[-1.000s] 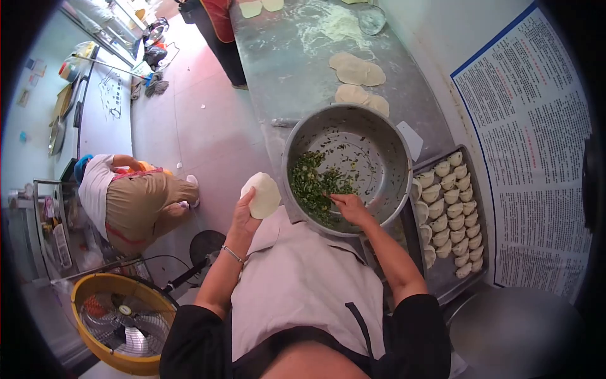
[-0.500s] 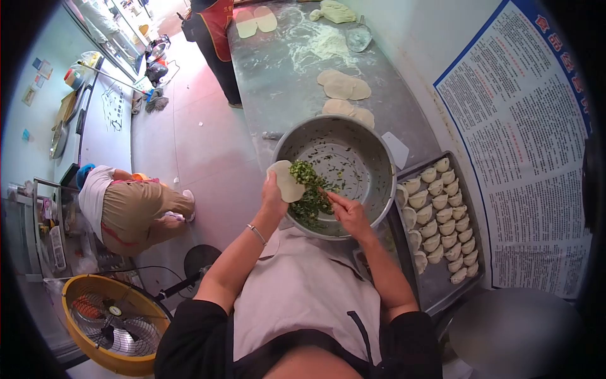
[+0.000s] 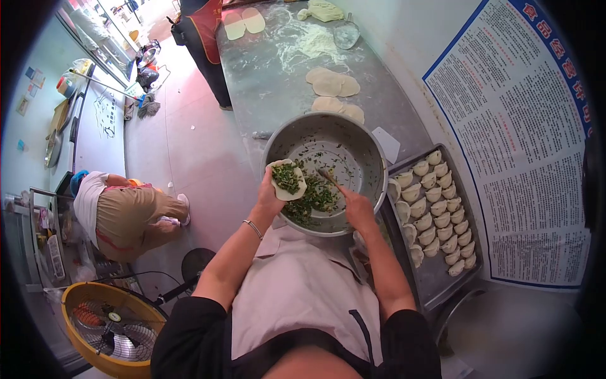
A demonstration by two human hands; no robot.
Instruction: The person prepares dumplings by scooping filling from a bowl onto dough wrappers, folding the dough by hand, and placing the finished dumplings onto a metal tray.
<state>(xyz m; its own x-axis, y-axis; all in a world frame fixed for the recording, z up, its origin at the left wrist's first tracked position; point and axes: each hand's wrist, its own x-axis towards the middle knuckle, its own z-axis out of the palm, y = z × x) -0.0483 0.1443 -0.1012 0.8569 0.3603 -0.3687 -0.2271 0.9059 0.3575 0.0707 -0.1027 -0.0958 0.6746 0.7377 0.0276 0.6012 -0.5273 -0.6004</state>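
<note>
On my left hand (image 3: 270, 197) rests a round dough wrapper (image 3: 297, 191), its fingers curled around the edge. Chopped green filling (image 3: 286, 177) is heaped on the wrapper. My right hand (image 3: 358, 210) grips a thin wooden-looking spoon (image 3: 332, 179), whose tip points into the bowl, off the wrapper. Below both hands stands a big metal bowl (image 3: 377, 148), with more green filling (image 3: 310, 206) gathered on its near left side and scraps stuck to the wall.
Right of the bowl, a metal tray (image 3: 442, 294) holds rows of folded dumplings (image 3: 437, 208). Flat wrappers (image 3: 328, 83), flour (image 3: 319, 43) and a dough lump (image 3: 325, 10) lie on the metal table (image 3: 265, 79). A yellow fan (image 3: 71, 328) and a bending person (image 3: 136, 211) are at left; another person (image 3: 205, 44) stands beyond.
Filling has gone from the spoon onto the wrapper. The spoon has drawn away to the right, and the wrapper now lies flatter in my left hand. The view has shifted slightly.
</note>
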